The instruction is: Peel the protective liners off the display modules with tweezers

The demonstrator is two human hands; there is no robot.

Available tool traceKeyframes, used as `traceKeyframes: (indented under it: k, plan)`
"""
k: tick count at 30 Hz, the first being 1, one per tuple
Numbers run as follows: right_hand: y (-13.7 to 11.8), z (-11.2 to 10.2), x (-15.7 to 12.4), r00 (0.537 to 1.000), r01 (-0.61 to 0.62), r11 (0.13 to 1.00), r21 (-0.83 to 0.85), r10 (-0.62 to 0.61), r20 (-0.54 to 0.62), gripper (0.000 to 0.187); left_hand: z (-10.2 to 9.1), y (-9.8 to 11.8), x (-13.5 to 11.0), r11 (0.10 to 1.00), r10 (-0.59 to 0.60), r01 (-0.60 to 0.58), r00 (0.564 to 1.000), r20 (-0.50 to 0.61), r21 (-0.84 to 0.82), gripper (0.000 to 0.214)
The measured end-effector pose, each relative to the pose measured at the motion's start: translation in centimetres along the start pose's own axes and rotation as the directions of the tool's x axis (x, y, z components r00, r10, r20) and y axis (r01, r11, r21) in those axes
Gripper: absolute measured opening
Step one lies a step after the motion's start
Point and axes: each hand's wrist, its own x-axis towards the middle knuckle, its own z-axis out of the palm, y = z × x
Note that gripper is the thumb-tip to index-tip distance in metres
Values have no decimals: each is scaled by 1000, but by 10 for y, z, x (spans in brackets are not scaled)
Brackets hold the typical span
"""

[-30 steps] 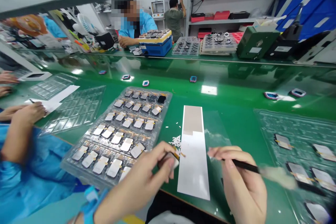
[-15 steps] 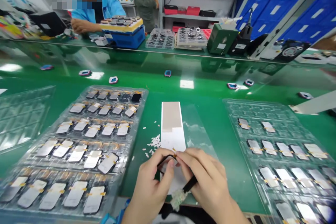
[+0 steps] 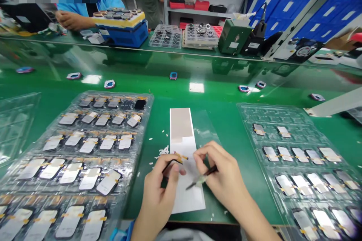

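My left hand [image 3: 161, 192] is closed on a small dark flat panel [image 3: 170, 163] with an orange ribbon at its top, held over the white strip of paper [image 3: 183, 147]. My right hand [image 3: 223, 177] is closed on a thin dark brush [image 3: 200, 180] whose blurred tip points toward the panel. Fingertips of the right hand pinch close to the panel's upper edge. A little heap of white scraps [image 3: 164, 151] lies just left of the strip.
A clear tray [image 3: 85, 139] filled with similar panels lies to the left, and another partly filled tray [image 3: 296, 158] to the right. Small blue-pink parts [image 3: 173, 76] ride the green belt. A person in blue works across the belt beside a blue box [image 3: 121, 26].
The view swung right and down. My right hand came in from the right with the brush and met the left hand over the white strip. The brush now points left.
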Motion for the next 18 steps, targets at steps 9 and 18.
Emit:
traceKeyframes:
  k: [9, 18]
  plan:
    - [15, 5, 10, 953, -267, 934, 236, 220, 208, 15, -1, -7, -1, 971, -133, 112, 987, -87, -213, 18]
    - [10, 4, 10, 835, -543, 628, 558, 333, 439, 22, 3, 9, -1, 939, -49, 114, 978, 202, -325, 23]
